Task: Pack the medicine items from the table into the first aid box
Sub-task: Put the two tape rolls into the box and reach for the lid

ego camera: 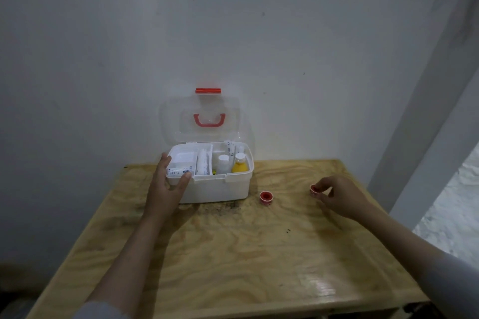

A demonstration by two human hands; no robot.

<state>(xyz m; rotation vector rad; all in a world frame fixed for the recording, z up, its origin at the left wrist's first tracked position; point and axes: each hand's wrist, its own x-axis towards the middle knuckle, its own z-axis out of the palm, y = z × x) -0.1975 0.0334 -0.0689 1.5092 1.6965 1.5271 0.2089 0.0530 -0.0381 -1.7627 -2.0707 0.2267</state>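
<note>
The white first aid box [223,189] stands open at the back of the wooden table, its clear lid with a red handle [209,120] leaning against the wall. Inside I see a white bottle [223,163], a yellow bottle [240,164], a white roll [202,162] and small packets. My left hand [166,189] holds a white packet [179,171] at the box's front left corner. My right hand [337,195] pinches a red and white tape roll [314,190] just above the table on the right. A second red tape roll [265,198] lies between that hand and the box.
The wooden table [233,254] reaches from the wall toward me. A white wall stands right behind the box. A white post [425,116] rises beside the table's right edge, with pale floor beyond it.
</note>
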